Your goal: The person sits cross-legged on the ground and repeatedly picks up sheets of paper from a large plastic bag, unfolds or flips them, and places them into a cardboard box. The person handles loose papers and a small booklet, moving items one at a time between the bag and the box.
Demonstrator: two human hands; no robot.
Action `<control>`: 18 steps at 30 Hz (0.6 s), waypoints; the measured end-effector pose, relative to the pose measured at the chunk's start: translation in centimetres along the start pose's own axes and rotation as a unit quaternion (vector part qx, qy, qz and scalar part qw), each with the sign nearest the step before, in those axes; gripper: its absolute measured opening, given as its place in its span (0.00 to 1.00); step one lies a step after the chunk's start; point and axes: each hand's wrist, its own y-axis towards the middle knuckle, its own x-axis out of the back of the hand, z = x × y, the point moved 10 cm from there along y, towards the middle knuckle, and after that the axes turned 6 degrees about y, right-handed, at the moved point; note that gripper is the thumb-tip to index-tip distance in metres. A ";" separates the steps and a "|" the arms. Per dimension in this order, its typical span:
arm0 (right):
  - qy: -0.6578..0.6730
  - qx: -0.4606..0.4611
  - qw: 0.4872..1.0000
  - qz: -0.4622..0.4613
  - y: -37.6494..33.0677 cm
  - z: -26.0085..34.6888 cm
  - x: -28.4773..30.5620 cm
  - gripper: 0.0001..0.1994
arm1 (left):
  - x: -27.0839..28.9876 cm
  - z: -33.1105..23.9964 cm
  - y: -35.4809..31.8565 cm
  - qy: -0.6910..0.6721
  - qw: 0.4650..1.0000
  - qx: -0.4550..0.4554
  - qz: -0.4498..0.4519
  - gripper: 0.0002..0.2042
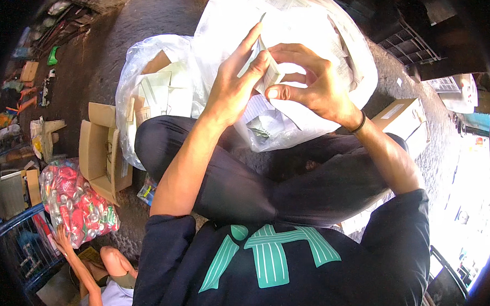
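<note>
**Folded paper pinched between both hands over the clear bag**

The left hand (234,82) and right hand (307,82) both close narrowly on a small folded paper (271,72), held just above the mouth of a large clear plastic bag (355,55) stuffed with paper sheets. The paper looks light, thin and limp, easily creased or torn; the edges, where the fingertips already pinch, seem the best hold. Its long axis runs tilted, upper end pointing away from the person, lower end toward the lap.

Dark rough ground (141,26) carries everything. Left of the open cardboard box (100,151) (flaps up) lies scattered litter (40,91); just below it, a bag of cans (78,207).
</note>
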 end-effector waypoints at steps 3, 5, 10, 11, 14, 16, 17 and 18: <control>0.024 -0.003 1.000 -0.002 0.0 -0.6 0.4 0.30 | 0.0 0.1 0.0 -0.009 1.000 0.015 -0.001 0.32; 0.041 -0.002 0.999 0.003 0.1 -0.8 0.6 0.31 | 0.0 -0.1 -0.1 -0.023 0.999 0.022 0.001 0.32; 0.050 -0.001 0.999 0.017 0.0 -0.9 0.7 0.31 | -1.0 -0.1 -0.4 -0.136 0.989 0.056 0.031 0.31; 0.044 0.006 0.999 0.017 0.1 -0.8 0.6 0.31 | -1.0 -0.1 -0.4 -0.141 0.988 0.059 0.031 0.31; 0.025 0.016 0.999 0.014 0.1 -0.7 0.6 0.30 | -1.1 -0.2 -0.5 -0.150 0.986 0.065 0.031 0.31; 0.018 0.013 1.000 0.013 0.1 -0.6 0.6 0.30 | -1.1 -0.4 -0.5 -0.140 0.988 0.067 0.028 0.31; 0.018 0.015 1.000 0.014 0.1 -0.6 0.6 0.30 | -1.1 -0.4 -0.5 -0.145 0.987 0.071 0.027 0.31; 0.019 0.017 1.000 0.015 0.1 -0.5 0.6 0.30 | -1.2 -0.5 -0.6 -0.149 0.986 0.075 0.026 0.31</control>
